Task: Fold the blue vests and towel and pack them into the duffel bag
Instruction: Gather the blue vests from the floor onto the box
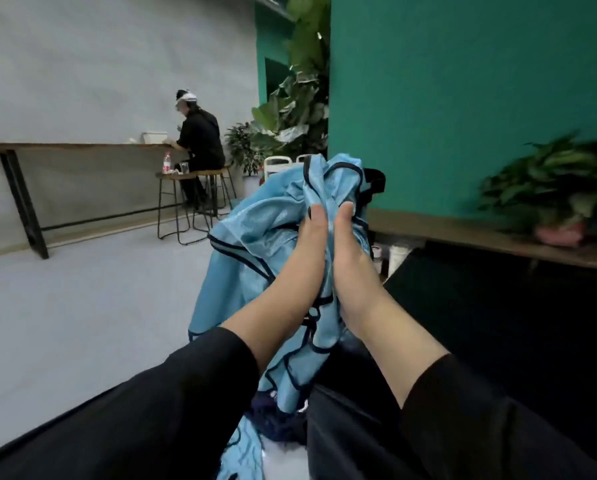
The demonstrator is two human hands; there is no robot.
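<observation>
Vest [276, 220] hangs bunched, its top clutched in both hands' [310, 244] [350, 251] grip.

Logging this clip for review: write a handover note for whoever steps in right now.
Left hand and right hand: both grip the same blue vest, held up bunched and unfolded.
More blue cloth and something dark blue lie below, between the arms.
The duffel bag cannot be picked out for certain.
Done: nothing visibly folded.
Left: fold the vests and towel, pack them.

We can't read any words or numbers here (the red label on the bottle [166, 163] is too small and blurry for us).
</observation>
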